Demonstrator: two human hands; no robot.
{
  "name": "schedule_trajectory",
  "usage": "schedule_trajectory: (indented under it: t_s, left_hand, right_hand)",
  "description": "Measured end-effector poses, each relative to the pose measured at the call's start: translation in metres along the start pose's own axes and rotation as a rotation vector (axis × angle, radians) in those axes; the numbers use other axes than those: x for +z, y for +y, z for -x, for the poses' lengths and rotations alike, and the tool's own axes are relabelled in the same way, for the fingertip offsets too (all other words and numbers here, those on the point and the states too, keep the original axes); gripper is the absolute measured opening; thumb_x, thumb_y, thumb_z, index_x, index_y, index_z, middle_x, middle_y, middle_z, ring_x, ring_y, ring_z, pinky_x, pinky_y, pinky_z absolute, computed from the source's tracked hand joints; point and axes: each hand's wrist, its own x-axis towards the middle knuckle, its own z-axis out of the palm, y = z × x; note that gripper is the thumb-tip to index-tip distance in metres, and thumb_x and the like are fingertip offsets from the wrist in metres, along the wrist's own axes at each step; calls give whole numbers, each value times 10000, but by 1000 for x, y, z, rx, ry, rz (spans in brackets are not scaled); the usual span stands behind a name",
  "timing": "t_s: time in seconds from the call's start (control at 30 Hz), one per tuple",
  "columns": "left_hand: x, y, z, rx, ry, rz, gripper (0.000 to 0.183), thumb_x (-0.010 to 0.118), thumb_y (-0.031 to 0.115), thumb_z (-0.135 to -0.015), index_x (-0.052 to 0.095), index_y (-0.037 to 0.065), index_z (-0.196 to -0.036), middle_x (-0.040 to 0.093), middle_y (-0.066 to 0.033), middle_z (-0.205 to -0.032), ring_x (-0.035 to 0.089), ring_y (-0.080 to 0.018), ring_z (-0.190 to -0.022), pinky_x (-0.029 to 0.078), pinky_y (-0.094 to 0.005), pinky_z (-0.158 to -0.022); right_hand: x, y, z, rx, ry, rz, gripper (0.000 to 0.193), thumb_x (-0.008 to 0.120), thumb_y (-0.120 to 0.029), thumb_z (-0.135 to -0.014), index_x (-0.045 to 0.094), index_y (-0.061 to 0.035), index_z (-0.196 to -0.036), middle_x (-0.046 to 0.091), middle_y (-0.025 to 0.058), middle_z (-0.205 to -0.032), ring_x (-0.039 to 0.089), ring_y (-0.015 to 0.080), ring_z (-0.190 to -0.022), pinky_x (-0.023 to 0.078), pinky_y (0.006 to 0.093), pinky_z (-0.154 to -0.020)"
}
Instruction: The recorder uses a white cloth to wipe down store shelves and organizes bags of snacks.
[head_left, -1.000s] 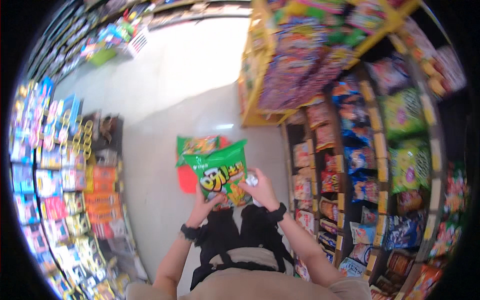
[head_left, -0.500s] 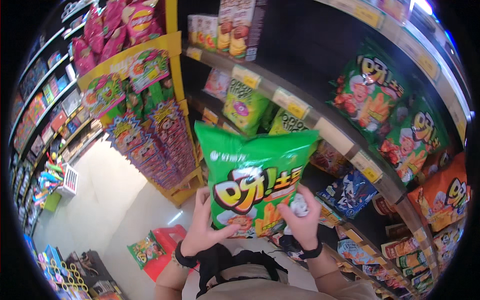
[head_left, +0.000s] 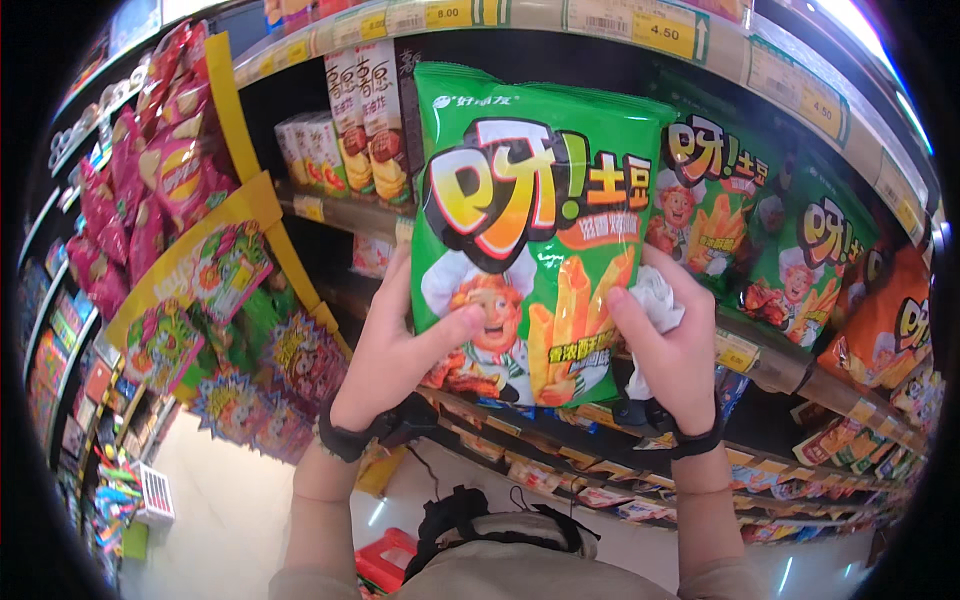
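Note:
A puffed green bag of potato snacks (head_left: 540, 230) stands upright before me, its printed front with a cartoon chef and potato sticks facing me. My left hand (head_left: 385, 345) is closed on the bag's lower left side, thumb across the front. My right hand (head_left: 675, 345) grips the lower right side, its thumb also on the front. Tucked between that palm and the bag is a crumpled white tissue (head_left: 655, 300). The fingers behind the bag are hidden. Similar green bags (head_left: 705, 185) stand on the shelf just beyond, to the right.
Slim snack boxes (head_left: 365, 140) stand on the shelf behind the bag. An orange bag (head_left: 885, 315) is at the far right. To the left, a yellow display rack (head_left: 190, 270) holds pink bags (head_left: 180, 165). A red basket (head_left: 388, 558) is low by my body; shelf edges (head_left: 680, 35) carry price tags.
Both hands have raised the green bag toward the shelf, and it looks larger. The view has shifted: the yellow rack sits further left, and the red basket is now mostly out of sight.

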Motion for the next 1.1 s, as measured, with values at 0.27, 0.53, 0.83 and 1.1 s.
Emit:
schedule_trajectory:
  t_s: [0.27, 0.53, 0.83, 1.1]
  left_hand:
    - [-38, 8, -86, -67, -303, 165, 389, 573, 198, -864, 453, -30, -1157, 567, -47, -1081, 517, -76, -951, 430, -235, -828]
    - [-45, -7, -161, 162, -418, -47, 420, 559, 202, -874, 428, -8, -1215, 553, -54, -1122, 518, -104, -988, 408, -258, -869]
    - [-20, -50, -254, 290, -330, -467, 470, 602, 65, -791, 401, 8, -1212, 525, -103, -1141, 477, -151, -1035, 400, -279, -878]
    - [7, -37, -267, -228, -432, -503, 496, 530, 63, -791, 359, 54, -1257, 419, -179, -1249, 437, -360, -1135, 477, -561, -778]
  right_hand:
    - [19, -12, -53, 182, 68, 280, 236, 631, -189, -784, 605, 35, -856, 621, 46, -680, 524, 48, -611, 409, 233, -533]
    - [23, 0, -121, 199, 93, 711, 338, 572, -274, -751, 600, 52, -835, 622, 198, -741, 615, 294, -683, 458, 363, -627]
    - [39, 28, -173, 244, 18, 1108, 406, 593, -268, -704, 602, 76, -919, 596, 259, -941, 576, 383, -912, 469, 383, -791]
    - [23, 67, -198, 403, -7, 1261, 509, 637, -345, -728, 560, 69, -1014, 608, 239, -947, 604, 336, -882, 475, 344, -731]
